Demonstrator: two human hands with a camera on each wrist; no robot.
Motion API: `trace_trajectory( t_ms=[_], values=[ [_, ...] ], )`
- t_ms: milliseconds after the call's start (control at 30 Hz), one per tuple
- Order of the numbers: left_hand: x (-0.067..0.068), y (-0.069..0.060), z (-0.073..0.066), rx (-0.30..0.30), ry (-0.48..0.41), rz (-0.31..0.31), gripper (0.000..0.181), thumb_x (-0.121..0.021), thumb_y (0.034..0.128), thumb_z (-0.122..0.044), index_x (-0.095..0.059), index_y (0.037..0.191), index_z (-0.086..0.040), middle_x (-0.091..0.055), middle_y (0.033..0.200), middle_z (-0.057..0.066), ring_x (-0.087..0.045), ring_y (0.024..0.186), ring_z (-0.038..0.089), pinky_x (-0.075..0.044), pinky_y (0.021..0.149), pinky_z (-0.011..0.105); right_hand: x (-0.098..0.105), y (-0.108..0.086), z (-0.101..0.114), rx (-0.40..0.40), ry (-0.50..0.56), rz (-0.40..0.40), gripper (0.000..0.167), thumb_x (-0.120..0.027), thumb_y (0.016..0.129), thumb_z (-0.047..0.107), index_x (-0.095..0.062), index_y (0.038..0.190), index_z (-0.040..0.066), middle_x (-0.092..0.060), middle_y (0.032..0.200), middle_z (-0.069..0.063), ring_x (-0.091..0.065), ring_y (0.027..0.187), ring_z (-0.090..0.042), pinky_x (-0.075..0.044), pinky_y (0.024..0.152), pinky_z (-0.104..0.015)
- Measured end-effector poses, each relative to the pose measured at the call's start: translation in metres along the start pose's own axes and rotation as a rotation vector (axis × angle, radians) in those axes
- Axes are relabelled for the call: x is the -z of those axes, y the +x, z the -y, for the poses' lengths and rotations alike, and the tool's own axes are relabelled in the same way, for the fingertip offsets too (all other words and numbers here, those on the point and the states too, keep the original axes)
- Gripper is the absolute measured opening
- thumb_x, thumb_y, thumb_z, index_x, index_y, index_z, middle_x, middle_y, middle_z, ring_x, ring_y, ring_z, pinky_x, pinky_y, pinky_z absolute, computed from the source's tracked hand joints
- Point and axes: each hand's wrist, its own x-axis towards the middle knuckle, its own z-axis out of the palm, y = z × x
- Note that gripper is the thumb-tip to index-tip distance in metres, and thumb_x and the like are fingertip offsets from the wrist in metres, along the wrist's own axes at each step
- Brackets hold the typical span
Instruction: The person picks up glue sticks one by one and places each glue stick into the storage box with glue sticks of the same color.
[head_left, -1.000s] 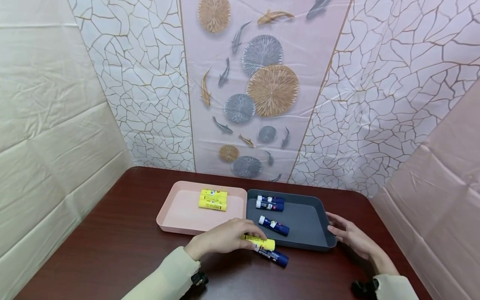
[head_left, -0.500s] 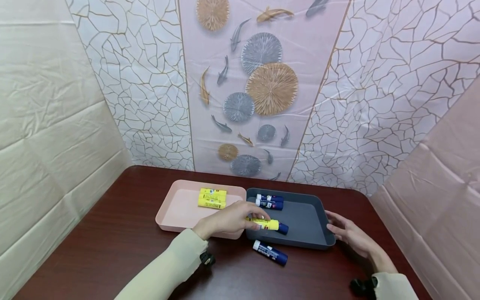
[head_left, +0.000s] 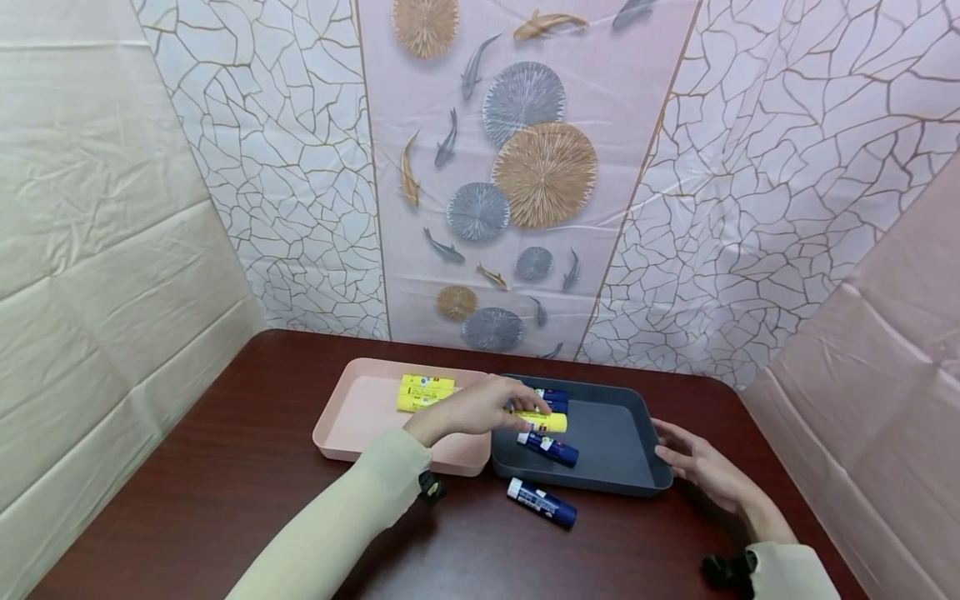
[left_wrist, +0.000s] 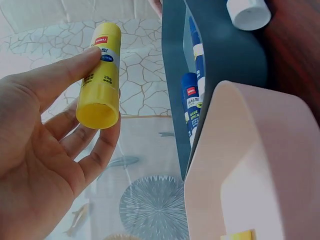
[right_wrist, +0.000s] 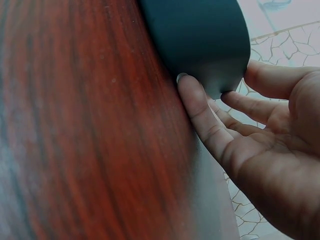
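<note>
My left hand [head_left: 487, 406] pinches a yellow glue stick [head_left: 549, 423] between thumb and fingers, above the left part of the dark grey tray [head_left: 611, 437]. Seen from the left wrist, the yellow stick is clear of both trays. Below it in the dark tray lies a blue glue stick [head_left: 549, 448] with a white end. More blue glue sticks [head_left: 557, 397] lie behind, partly hidden by the left hand. My right hand [head_left: 708, 471] touches the outside of the dark tray's right end, its fingertips against the wall in the right wrist view.
A pink tray [head_left: 356, 417] adjoins the dark one on the left and holds several yellow glue sticks [head_left: 423, 392] side by side. Another blue glue stick [head_left: 542, 503] lies on the brown table [head_left: 187, 500] in front of the dark tray. Patterned cloth walls [head_left: 300, 208] enclose the table.
My left hand has carried the yellow glue stick away from the blue one on the table, forward and over the dark tray. My right hand stays at the tray's end.
</note>
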Motion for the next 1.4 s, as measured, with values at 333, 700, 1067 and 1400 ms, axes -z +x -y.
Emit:
trace_trajectory(
  t_ms=[333,700,1067,1400],
  values=[
    [0.01,0.024,0.004,0.024,-0.006,0.006,0.034,-0.075,0.0965,-0.012,-0.074,0.13,-0.021,-0.073,0.119,-0.002,-0.065,0.108,0.009,-0.053,0.089,0.024,0.0,0.0,0.001,0.0,0.002,0.002,0.074,-0.057,0.108,0.028,-0.017,0.166,0.005,-0.039,0.146,-0.026,-0.051,0.128,-0.035,-0.05,0.104,-0.042],
    [0.014,0.043,0.008,0.048,-0.029,0.019,0.033,-0.076,0.0957,-0.014,-0.074,0.128,-0.021,-0.073,0.115,-0.002,-0.065,0.105,0.008,-0.053,0.088,0.023,0.0,-0.001,0.003,-0.003,0.008,-0.005,0.074,-0.057,0.108,0.028,-0.017,0.166,0.004,-0.04,0.145,-0.027,-0.053,0.127,-0.034,-0.051,0.104,-0.043],
    [0.011,0.065,0.014,0.074,-0.042,0.056,0.033,-0.079,0.0938,-0.016,-0.076,0.126,-0.022,-0.073,0.117,0.001,-0.067,0.104,0.009,-0.054,0.089,0.024,-0.001,-0.001,0.003,-0.007,0.014,-0.003,0.074,-0.058,0.108,0.028,-0.017,0.166,0.004,-0.039,0.144,-0.026,-0.052,0.126,-0.033,-0.051,0.102,-0.04],
    [0.007,0.077,0.018,0.146,-0.009,0.087,0.03,-0.079,0.0934,-0.016,-0.077,0.123,-0.022,-0.073,0.115,0.002,-0.067,0.104,0.012,-0.054,0.088,0.026,-0.002,-0.001,0.004,-0.004,0.013,-0.008,0.074,-0.058,0.108,0.027,-0.017,0.166,0.004,-0.041,0.141,-0.026,-0.053,0.125,-0.033,-0.052,0.101,-0.039]
  ],
)
